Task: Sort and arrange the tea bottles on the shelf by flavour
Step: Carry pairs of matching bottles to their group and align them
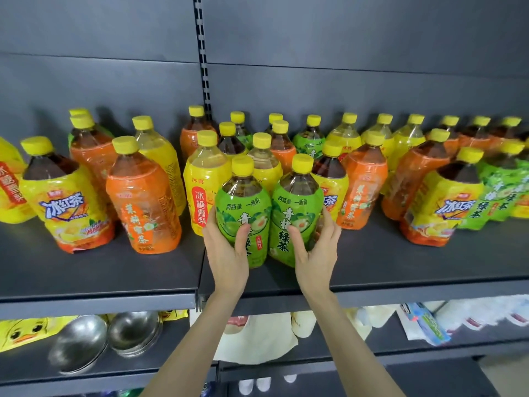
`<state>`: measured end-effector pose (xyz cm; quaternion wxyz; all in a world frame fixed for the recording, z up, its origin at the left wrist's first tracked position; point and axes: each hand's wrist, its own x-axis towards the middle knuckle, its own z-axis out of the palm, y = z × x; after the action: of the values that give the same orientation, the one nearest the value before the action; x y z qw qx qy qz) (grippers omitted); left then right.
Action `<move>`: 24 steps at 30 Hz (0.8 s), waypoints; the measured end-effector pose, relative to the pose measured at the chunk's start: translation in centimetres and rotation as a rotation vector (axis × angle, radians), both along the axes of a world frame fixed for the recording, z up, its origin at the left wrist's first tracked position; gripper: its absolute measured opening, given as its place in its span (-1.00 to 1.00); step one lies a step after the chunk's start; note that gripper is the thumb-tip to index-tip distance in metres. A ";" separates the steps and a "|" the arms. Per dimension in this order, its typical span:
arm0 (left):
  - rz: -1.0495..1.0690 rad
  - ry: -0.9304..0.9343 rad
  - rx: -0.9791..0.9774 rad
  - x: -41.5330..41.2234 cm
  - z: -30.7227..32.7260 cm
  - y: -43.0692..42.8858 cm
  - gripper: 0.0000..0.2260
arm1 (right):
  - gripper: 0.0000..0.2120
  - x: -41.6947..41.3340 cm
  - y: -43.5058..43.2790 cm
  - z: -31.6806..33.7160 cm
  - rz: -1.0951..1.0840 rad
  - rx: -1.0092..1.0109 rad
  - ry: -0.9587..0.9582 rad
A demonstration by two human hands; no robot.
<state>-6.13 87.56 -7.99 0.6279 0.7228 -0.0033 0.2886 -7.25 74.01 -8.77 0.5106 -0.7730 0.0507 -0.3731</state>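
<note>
Left hand (226, 253) tight round green-labelled, yellow-capped bottle (243, 200), right hand (315, 253) round its seeming twin (296, 200)

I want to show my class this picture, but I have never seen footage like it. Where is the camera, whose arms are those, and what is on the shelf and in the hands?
There is no machine here. A person wears one wide-angle camera on the head, so you look forward and down along their own bare arms. The left hand grips the left green-label bottle, and the right hand grips the right green-label bottle. Both bottles are upright, side by side, at the front of the dark shelf. Around them stand many yellow-capped tea bottles, unsorted: orange-label bottles, yellow-label bottles and other green bottles. On the shelf below lie steel bowls.
</note>
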 end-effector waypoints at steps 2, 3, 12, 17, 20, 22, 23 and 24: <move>-0.008 0.014 0.006 -0.3 0.2 0.0 -0.32 | -0.27 -0.2 -0.2 0.1 0.016 0.004 0.011; -0.008 0.024 0.013 -0.5 0.3 0.1 -0.33 | -0.28 -0.3 -0.3 0.2 0.026 0.006 0.022; 0.082 -0.100 0.073 -1.9 2.4 1.5 -0.48 | -0.37 -1.1 -1.6 2.4 0.055 0.077 0.005; 0.098 -0.316 0.125 -0.4 7.3 2.1 -0.72 | -0.56 0.3 -2.9 6.4 0.082 0.057 -0.122; 0.091 -0.363 0.170 2.2 11.4 3.0 -0.80 | -0.63 1.6 -4.0 9.1 0.072 0.021 -0.190; 0.075 -0.313 0.245 4.6 14.4 3.7 -0.82 | -0.60 2.8 -4.9 10.8 0.059 0.005 -0.209; 0.064 -0.260 0.312 6.0 15.8 4.1 -0.82 | -0.58 3.5 -5.3 11.5 0.046 -0.026 -0.201; 0.050 -0.189 0.402 7.5 17.0 4.4 -0.79 | -0.56 4.2 -5.7 12.2 0.041 -0.062 -0.180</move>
<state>1.41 91.94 8.96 0.4608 0.8028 -0.1016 0.3644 -3.02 68.31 3.41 0.4966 -0.7524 -0.0227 -0.4322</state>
